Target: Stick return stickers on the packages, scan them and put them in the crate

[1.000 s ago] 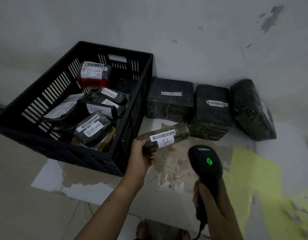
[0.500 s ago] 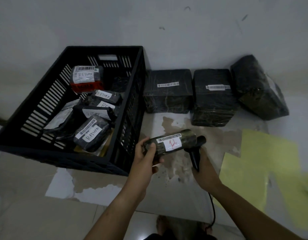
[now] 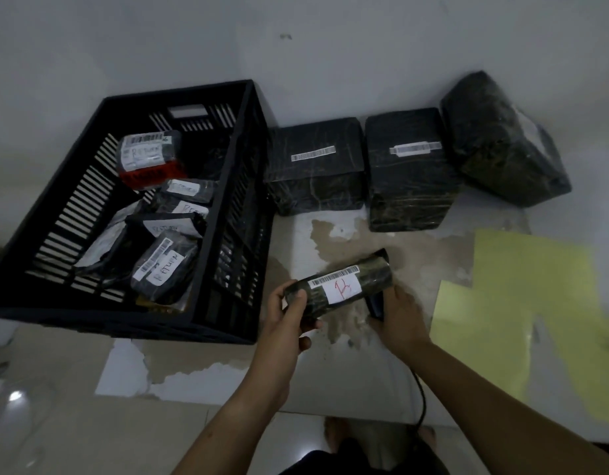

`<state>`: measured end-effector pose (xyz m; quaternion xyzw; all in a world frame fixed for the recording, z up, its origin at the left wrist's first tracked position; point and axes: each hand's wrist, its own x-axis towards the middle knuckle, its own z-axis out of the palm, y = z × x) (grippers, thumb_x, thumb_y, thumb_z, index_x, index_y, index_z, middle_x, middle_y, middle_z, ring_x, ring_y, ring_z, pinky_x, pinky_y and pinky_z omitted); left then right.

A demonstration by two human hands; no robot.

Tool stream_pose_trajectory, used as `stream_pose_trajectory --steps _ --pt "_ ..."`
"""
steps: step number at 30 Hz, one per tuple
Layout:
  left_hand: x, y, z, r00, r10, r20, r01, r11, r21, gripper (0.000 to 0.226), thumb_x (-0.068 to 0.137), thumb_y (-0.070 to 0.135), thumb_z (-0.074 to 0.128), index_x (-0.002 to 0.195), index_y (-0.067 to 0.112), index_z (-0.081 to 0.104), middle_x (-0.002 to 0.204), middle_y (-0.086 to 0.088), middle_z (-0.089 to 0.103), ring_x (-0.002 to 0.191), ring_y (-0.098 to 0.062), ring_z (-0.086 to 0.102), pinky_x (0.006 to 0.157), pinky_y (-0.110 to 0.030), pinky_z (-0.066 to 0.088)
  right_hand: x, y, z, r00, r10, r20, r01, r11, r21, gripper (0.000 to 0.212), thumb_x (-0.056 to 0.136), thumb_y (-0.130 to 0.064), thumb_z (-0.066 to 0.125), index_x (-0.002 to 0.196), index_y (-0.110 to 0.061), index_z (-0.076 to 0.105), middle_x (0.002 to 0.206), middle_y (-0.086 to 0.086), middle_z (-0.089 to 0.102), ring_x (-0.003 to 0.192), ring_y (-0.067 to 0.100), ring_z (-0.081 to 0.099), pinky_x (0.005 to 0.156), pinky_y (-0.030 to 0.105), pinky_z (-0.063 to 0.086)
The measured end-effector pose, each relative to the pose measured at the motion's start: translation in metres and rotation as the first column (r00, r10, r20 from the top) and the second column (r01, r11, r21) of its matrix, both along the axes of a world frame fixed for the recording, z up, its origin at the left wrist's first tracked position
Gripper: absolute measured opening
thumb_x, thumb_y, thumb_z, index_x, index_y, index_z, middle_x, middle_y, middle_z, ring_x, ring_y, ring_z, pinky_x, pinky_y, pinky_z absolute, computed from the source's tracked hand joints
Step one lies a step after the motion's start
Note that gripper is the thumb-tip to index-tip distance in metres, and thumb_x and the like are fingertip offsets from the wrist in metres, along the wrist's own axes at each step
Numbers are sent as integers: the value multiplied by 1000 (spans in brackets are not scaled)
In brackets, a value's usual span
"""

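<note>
With my left grip [image 3: 289,313] clamped on one end of the rolled package [image 3: 340,286], just right of the crate [image 3: 241,217], and my right grip [image 3: 399,320] closed round the scanner [image 3: 376,303] behind it, I judge that end-only hold could let it droop against the crate wall.

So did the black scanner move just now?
Yes. The scanner in the right hand went left toward the crate and now sits behind the rolled package the left hand holds.
</note>
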<state>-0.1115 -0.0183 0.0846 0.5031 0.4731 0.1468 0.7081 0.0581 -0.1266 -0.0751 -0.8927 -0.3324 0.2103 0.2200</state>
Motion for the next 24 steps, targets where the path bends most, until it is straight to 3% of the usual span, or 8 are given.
stream_pose_trajectory --steps 7,12,16,20,24 --pt "27 -36 -9 999 44 -19 -45 999 -26 20 106 32 51 123 39 59 114 -1 75 81 -15 67 63 -28 42 7 -40 13 998 57 -5 -57 998 35 79 78 -32 74 145 -13 35 135 12 48 115 37 50 89 42 45" --pt "58 -79 -16 999 39 -13 -40 997 -65 18 107 34 49 123 37 58 115 0 74 84 -15 67 65 -29 44 14 -107 28 997 71 -2 -70 993 92 86 87 -35 66 156 -18 18 146 5 42 126 28 44 101 38 42" --pt "85 -122 -22 1000 24 0 -24 996 -87 19 107 33 49 124 37 57 111 -1 75 78 -13 68 62 -27 44 30 -175 33 995 64 -81 -50 986 159 76 90 -28 65 154 -21 26 147 0 44 130 23 44 106 36 40" --pt "109 -156 -28 1000 15 23 -12 994 -111 16 108 30 49 120 35 58 110 -3 75 72 -13 67 61 -29 42 54 -244 34 992 -47 -113 70 975 212 60 91 -24 66 145 -27 40 139 -7 51 119 14 51 95 26 41" --pt "130 -180 -29 999 22 44 -15 988 -155 17 108 27 49 121 31 58 105 -2 73 72 -15 65 61 -30 41 97 -301 35 954 -288 -76 298 925 234 43 92 -20 65 133 -24 52 128 -7 56 102 16 57 76 29 46"
